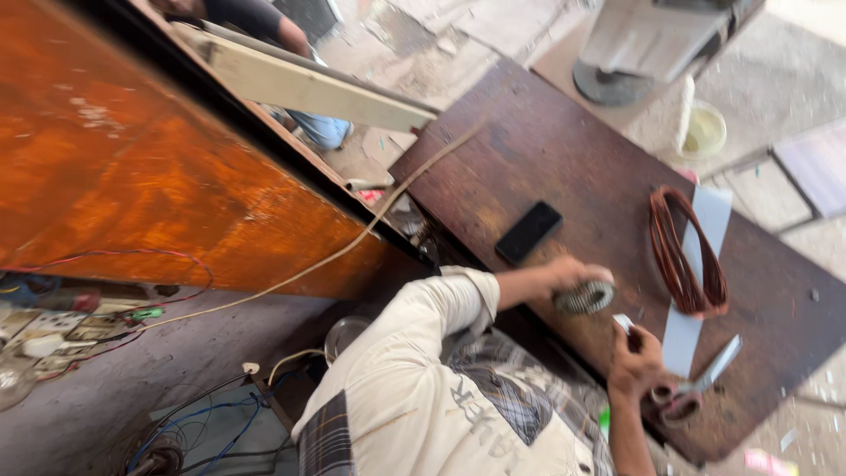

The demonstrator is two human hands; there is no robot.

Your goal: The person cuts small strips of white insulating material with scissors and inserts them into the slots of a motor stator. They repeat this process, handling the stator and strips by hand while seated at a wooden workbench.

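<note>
Gripping a ribbed metal ring [584,298] in our left hand [564,275], we're holding it near the table's [546,150] front edge. Our right hand [636,360] is pinching a small white slip [623,323], just beside the scissors [701,386]. Copper coil [683,256] and phone [528,232] are leaving open tabletop behind.

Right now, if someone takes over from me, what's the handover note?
Left hand: closed on a round ribbed metal part over the wooden table.
Right hand: pinching a small white piece, beside the red-handled scissors.
On the table: copper wire coil lying across a pale strip, black phone.
Done: strip and coil laid out.
Left: coil and scissors lie untouched.
</note>
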